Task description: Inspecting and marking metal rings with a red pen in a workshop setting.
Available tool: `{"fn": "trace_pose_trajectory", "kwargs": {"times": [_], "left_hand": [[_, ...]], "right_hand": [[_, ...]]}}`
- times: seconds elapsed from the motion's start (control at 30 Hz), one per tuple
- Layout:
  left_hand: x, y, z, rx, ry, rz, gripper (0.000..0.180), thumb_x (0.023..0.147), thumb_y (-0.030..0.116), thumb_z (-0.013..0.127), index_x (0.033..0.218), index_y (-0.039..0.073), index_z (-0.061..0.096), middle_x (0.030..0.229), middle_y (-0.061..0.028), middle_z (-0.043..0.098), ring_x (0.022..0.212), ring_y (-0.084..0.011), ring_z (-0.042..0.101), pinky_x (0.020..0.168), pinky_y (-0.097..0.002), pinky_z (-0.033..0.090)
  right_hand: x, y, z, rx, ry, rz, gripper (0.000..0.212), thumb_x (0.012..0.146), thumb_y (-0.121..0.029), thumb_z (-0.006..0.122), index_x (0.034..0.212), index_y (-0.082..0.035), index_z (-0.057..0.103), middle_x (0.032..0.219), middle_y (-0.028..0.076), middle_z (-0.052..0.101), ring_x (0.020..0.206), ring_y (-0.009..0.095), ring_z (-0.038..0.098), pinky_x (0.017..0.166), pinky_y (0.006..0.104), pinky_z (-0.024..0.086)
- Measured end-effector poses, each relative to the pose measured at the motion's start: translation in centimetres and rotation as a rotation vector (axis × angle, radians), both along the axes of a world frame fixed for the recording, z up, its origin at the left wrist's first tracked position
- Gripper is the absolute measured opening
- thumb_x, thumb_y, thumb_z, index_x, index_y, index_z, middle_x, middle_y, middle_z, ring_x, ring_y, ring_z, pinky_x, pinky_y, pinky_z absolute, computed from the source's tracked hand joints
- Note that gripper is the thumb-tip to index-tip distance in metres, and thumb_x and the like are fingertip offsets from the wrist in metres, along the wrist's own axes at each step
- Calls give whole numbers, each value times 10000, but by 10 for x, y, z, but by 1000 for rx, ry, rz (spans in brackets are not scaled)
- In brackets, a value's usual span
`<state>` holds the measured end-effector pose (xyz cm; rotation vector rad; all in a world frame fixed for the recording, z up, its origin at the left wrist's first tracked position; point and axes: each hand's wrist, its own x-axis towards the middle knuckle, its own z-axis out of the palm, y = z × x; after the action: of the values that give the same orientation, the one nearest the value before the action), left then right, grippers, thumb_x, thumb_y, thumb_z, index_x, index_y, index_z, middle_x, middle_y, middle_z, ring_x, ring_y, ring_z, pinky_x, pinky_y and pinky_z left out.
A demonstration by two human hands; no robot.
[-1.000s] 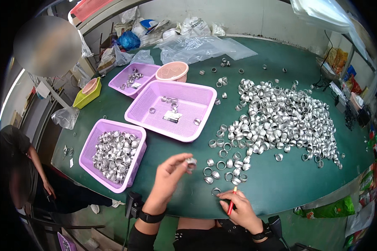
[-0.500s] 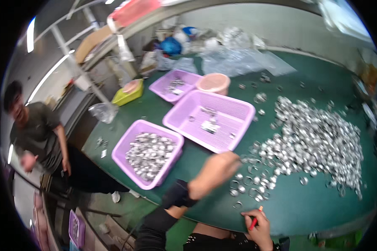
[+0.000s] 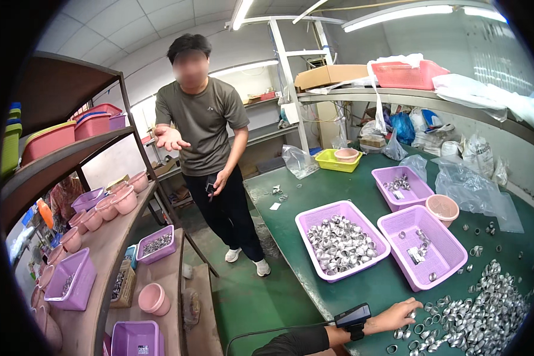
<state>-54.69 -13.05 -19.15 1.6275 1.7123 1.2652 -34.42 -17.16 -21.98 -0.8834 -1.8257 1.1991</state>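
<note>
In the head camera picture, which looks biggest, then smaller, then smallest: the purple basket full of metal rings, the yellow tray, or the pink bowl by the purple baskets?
1. Purple basket full of metal rings
2. Yellow tray, though it sits farther away
3. Pink bowl

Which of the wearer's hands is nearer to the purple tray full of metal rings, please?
The left. The left hand rests on the green table among loose rings, just in front of the purple tray. The right hand is out of view.
</note>
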Motion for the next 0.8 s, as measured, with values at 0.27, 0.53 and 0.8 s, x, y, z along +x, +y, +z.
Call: {"fn": "trace_pose_trajectory", "kwargs": {"times": [0.27, 0.53, 0.8], "left_hand": [[-18, -56, 7, 124, -65, 107, 310, 634, 44, 665, 906, 17, 517, 842, -63, 501, 733, -136, 493, 634, -248, 424], [-14, -99, 38, 232, -176, 64, 528, 610, -50, 666, 1081, 23, 439, 977, -88, 461, 823, -126, 474, 739, -237, 398], [-2, -98, 40, 397, -48, -30, 509, 604, -52, 618, 1071, 65, 455, 962, -101, 470, 773, -181, 511, 693, -285, 436]], "right_hand": [[-1, 1, 7, -33, 0, -41, 122, 794, -87, 518, 868, 10, 514, 743, 72, 579, 653, 131, 500, 625, 245, 407], [-34, -3, 18, -361, 383, 8, 110, 787, 4, 492, 889, 10, 452, 777, 100, 581, 723, 128, 559, 662, 217, 449], [-80, -9, 62, -247, 447, 109, 254, 720, 16, 592, 933, 11, 453, 946, 118, 530, 797, 134, 551, 705, 240, 462]]}}
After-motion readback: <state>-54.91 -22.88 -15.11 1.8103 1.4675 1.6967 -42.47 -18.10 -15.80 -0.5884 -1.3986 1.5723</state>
